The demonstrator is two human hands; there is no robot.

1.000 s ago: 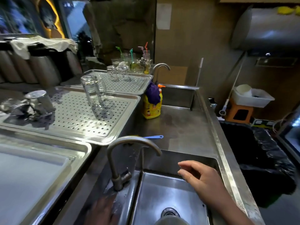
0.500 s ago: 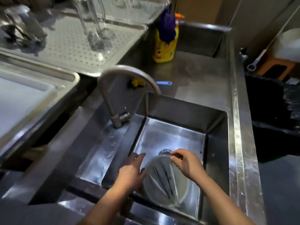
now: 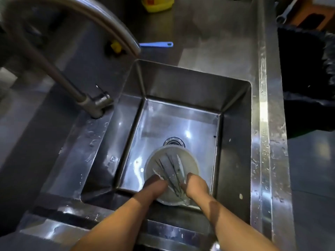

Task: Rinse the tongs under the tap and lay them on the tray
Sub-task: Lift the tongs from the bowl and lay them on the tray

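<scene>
Down in the steel sink (image 3: 233, 113): several tongs (image 3: 172, 171) are lying in a round container (image 3: 192, 165). Left hand (image 3: 155, 184) and right hand (image 3: 194, 185) are reaching in, fingers curling; grasp unclear. Risk: wet, bundled tongs slipping or snagging; container tipping; tap (image 3: 87, 20) not running.

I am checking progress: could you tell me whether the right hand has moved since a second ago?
Yes. The right hand moved from the sink's far rim down to the bowl.
</scene>
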